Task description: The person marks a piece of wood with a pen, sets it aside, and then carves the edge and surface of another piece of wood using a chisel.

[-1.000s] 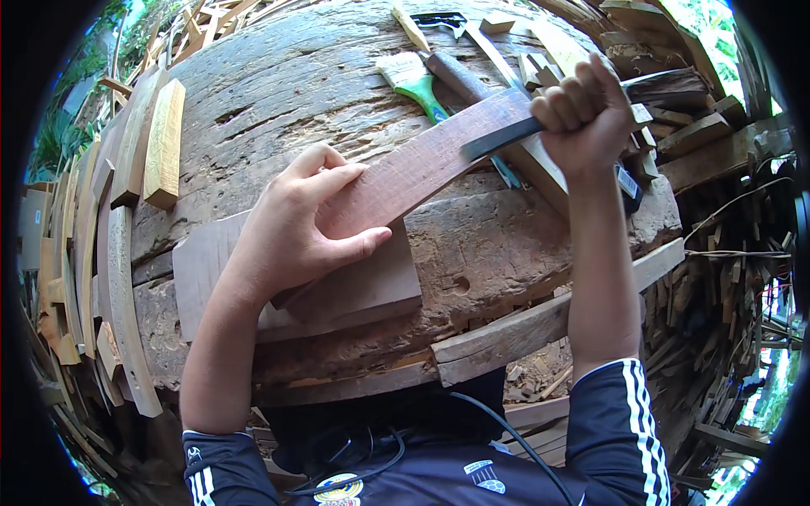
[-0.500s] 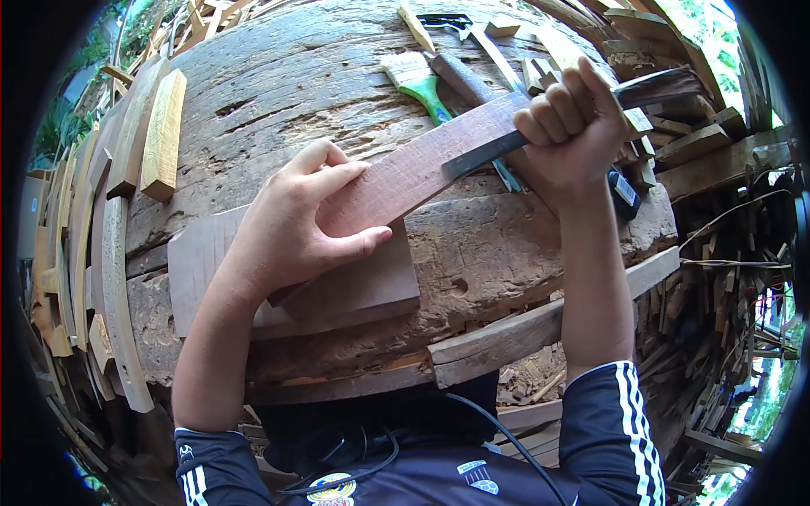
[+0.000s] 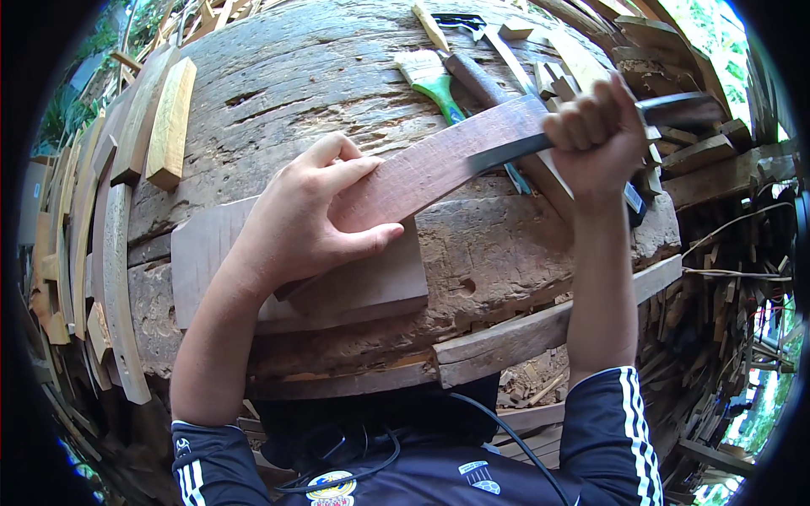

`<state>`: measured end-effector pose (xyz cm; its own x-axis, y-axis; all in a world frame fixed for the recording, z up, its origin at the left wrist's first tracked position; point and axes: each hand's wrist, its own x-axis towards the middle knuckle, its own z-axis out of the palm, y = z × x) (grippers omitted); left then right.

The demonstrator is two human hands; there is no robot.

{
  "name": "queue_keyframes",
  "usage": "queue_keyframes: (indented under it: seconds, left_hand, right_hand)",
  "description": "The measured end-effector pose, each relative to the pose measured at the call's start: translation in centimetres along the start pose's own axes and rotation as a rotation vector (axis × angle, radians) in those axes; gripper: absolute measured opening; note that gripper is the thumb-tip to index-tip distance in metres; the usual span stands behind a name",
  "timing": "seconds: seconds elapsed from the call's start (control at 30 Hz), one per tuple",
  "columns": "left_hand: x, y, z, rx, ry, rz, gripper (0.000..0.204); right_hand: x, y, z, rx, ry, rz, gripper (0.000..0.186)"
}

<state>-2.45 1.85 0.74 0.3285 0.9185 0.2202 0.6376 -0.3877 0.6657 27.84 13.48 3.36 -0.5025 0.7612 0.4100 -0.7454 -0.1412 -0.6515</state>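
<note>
My left hand (image 3: 316, 211) presses on a flat reddish board (image 3: 456, 152), its thumb along the near edge and fingers over the far one. The board slants up to the right, its lower end resting over a thick, wide plank (image 3: 371, 274). My right hand (image 3: 595, 143) is closed in a fist around a long chisel (image 3: 510, 152). Its flat grey blade points left, with the tip at the board's near edge. Past my fist sticks out the dark handle (image 3: 683, 111), slightly blurred.
Beyond the board on the rough wooden bench (image 3: 304, 93) lie a green-handled brush (image 3: 434, 84), a mallet-like wooden handle (image 3: 468, 78), a metal square (image 3: 510, 63) and small blocks. Wood strips (image 3: 173, 122) line the left side. Offcuts pile up on the right.
My right hand and the chisel have shifted right and slightly down, the blade sliding along the board's edge. The whole view has moved slightly; my left hand keeps its hold.
</note>
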Motion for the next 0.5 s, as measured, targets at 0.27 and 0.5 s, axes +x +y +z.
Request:
queue_keyframes:
  seconds: [0.27, 0.5]
  left_hand:
    - [0.2, -0.1, 0.2, 0.008, 0.021, 0.028, 0.06]
    - [0.5, 0.5, 0.2, 0.011, 0.01, 0.031, 0.06]
  right_hand:
    - [0.3, 4.0, 2.8, 0.059, 0.036, 0.101, 0.049]
    - [-1.1, -3.6, -1.9, -0.032, 0.199, -0.132, 0.05]
